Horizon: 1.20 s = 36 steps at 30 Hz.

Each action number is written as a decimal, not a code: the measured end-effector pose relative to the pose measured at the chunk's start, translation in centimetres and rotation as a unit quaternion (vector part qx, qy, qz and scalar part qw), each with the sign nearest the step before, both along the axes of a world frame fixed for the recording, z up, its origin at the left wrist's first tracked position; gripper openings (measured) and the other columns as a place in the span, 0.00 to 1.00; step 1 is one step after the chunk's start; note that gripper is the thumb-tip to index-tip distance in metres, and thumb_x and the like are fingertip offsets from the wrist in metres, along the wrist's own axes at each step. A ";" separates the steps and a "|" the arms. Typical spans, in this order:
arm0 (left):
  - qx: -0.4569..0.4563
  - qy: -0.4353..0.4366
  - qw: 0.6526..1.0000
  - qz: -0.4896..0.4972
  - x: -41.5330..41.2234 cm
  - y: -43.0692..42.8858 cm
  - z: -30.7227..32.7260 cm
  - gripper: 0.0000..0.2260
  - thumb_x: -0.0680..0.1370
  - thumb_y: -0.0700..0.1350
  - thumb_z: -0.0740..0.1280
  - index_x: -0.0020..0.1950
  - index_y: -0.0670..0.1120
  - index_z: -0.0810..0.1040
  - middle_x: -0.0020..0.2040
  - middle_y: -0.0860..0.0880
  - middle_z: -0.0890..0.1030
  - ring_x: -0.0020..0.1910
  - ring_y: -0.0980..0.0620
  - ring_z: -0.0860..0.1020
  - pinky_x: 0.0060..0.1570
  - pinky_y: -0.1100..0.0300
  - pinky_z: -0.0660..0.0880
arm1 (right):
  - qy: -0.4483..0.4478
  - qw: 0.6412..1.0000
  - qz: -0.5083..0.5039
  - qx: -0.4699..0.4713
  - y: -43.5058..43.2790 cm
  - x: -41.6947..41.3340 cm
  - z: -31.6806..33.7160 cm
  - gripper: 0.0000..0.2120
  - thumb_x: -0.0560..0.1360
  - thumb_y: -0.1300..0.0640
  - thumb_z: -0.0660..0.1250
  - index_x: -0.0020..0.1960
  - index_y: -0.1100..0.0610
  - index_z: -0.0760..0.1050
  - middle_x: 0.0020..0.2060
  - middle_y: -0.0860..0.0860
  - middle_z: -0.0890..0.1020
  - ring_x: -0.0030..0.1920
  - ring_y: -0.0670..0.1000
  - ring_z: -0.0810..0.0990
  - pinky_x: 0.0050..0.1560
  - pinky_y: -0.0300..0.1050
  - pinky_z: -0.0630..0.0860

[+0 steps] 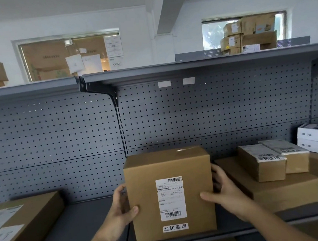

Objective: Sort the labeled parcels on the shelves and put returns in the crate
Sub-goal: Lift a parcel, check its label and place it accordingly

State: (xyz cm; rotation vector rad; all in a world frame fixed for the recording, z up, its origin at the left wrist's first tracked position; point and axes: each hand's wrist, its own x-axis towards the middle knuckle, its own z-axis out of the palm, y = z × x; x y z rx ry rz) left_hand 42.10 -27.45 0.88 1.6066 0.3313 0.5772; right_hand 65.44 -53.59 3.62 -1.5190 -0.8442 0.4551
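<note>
The tall brown cardboard parcel (pixel 169 194), with a white shipping label and a handwritten white strip on its front face, stands upright in the lower centre of the frame, at the front edge of the grey metal shelf (pixel 77 223). The left hand (pixel 121 208) grasps its left side and the right hand (pixel 224 191) grasps its right side, both thumbs on the front face. Just right of it lies a flat brown carton (pixel 285 193) carrying two small brown boxes (pixel 262 163). White boxes (pixel 317 141) stand at the right edge. A wide brown box (pixel 27 224) lies at the lower left, well apart. Behind all stands the grey perforated panel (pixel 59 138).
</note>
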 end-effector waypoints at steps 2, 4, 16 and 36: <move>-0.016 -0.007 1.000 -0.005 0.1 0.0 -0.6 0.31 0.72 0.43 0.76 0.69 0.62 0.67 0.67 0.50 0.80 0.66 0.47 0.79 0.60 0.47 0.79 | 0.044 0.999 0.008 -0.012 0.1 -0.2 -2.0 0.44 0.67 0.59 0.82 0.69 0.35 0.59 0.62 0.38 0.71 0.64 0.45 0.70 0.66 0.47 0.68; -0.034 -0.008 0.999 -0.014 0.2 -0.2 -1.2 0.32 0.67 0.48 0.79 0.67 0.62 0.69 0.68 0.51 0.79 0.67 0.46 0.78 0.62 0.42 0.78 | 0.064 0.998 0.008 -0.023 0.2 -0.3 -3.4 0.44 0.64 0.55 0.84 0.69 0.35 0.60 0.64 0.39 0.72 0.65 0.44 0.70 0.69 0.49 0.68; -0.089 -0.034 0.994 0.058 0.9 -2.2 1.2 0.17 0.81 0.46 0.68 0.67 0.60 0.71 0.61 0.51 0.84 0.59 0.46 0.83 0.54 0.47 0.77 | 0.121 0.992 -0.012 0.034 0.4 -1.2 -1.4 0.35 0.74 0.50 0.75 0.75 0.34 0.63 0.67 0.40 0.75 0.60 0.41 0.75 0.52 0.40 0.75; -0.113 -0.157 0.976 0.101 -1.5 -9.4 9.6 0.22 0.72 0.54 0.72 0.66 0.53 0.77 0.55 0.48 0.86 0.47 0.52 0.85 0.42 0.53 0.80 | 0.110 0.970 -0.056 0.207 -4.3 -4.9 5.4 0.29 0.67 0.48 0.74 0.68 0.44 0.75 0.58 0.50 0.85 0.57 0.53 0.85 0.54 0.54 0.80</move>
